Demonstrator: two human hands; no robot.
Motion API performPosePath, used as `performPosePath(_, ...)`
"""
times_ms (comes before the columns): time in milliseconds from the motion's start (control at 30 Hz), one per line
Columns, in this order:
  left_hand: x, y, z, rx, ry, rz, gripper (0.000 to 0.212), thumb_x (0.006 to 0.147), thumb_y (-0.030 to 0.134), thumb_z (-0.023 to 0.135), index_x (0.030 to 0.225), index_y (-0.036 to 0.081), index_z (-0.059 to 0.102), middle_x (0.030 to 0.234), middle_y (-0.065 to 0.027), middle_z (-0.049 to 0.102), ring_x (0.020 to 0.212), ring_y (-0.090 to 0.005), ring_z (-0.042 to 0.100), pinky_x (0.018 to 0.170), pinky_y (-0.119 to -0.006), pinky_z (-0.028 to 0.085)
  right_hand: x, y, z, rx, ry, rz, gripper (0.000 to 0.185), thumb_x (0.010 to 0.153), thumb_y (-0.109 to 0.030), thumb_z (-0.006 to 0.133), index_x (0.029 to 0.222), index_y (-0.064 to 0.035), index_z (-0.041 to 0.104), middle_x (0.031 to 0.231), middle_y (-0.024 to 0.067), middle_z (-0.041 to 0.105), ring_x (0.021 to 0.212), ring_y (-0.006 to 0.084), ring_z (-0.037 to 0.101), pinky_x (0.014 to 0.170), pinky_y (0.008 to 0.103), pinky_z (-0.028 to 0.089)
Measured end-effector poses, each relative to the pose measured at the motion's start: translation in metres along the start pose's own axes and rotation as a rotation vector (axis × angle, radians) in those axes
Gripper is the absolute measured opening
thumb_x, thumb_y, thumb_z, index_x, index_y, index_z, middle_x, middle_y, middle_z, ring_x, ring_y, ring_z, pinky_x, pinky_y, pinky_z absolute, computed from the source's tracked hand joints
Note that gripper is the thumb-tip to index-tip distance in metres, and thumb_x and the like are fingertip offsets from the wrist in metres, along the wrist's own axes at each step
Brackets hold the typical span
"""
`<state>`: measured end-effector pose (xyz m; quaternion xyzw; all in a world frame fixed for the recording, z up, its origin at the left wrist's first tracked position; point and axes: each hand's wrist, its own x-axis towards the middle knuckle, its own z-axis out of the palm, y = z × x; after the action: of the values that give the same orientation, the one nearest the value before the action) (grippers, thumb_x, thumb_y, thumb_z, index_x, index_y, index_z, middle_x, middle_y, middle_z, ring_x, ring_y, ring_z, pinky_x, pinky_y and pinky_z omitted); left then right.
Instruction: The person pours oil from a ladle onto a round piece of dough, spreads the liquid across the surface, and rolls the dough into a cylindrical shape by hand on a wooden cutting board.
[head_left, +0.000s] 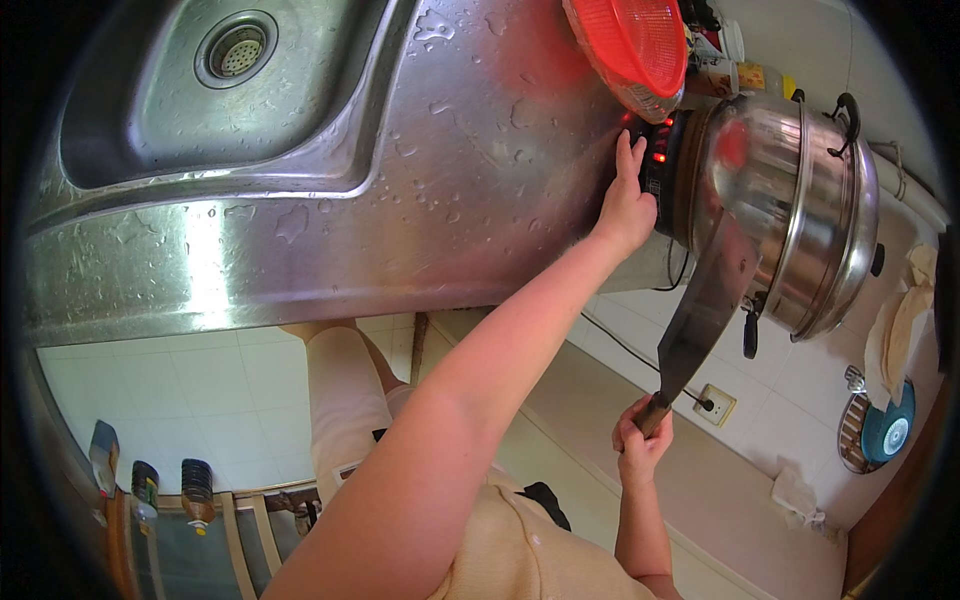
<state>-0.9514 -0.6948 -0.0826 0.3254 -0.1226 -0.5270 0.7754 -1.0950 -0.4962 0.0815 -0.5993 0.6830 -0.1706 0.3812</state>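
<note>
My left hand reaches across the steel counter with its fingers extended. Its fingertips are at the control panel of a black induction cooker, where red lights glow; I cannot tell whether they press it. On the cooker stands a large stainless steel steamer pot with a lid and black handles. My right hand grips the wooden handle of a cleaver. The broad blade points towards the pot and overlaps its side in the view; contact cannot be told.
A stainless steel sink is at upper left, beside the wet counter. A red plastic colander sits near the cooker. A cord runs to a wall socket. A teal basket and cloths are at right; bottles are at lower left.
</note>
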Motion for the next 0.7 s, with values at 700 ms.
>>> performPosePath(700,-0.025,0.047,-0.021,-0.146,-0.027,0.005,0.069,0.076,-0.012,0.034,0.141,0.001,0.016,0.143,-0.0182,0.032,0.136,-0.0294,0.027,0.112,-0.04,0.02,0.025,0.0,0.004,0.012,-0.154,-0.095,0.023,0.071,0.003,0.053,0.091,-0.0052,0.046,0.073,0.0011,0.05,0.058,0.0065,0.046,0.05,0.02,0.038)
